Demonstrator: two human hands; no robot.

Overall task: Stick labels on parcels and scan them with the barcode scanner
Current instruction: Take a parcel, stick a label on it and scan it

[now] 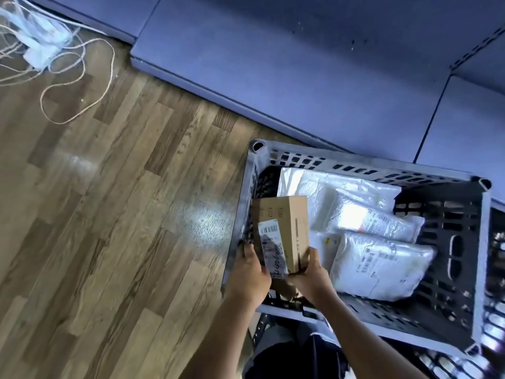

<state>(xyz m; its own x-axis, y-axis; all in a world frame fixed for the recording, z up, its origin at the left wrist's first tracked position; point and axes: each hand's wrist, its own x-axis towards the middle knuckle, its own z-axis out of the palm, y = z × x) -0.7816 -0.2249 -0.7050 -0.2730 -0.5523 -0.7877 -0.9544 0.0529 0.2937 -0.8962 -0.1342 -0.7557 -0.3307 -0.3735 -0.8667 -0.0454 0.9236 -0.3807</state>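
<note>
With the left hand (250,274) and right hand (310,277) both gripping the labelled cardboard box (284,231), lower it flat into the crate (479,242) beside the white mailers (379,263), label up.

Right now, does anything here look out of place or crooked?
Loose white cables lie tangled on the wooden floor, far left. The label on the held cardboard box seems to overhang its near end.

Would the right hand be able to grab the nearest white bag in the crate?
Probably yes, once free: the white bag lies uncovered beside the right hand, which grips the cardboard box.
</note>
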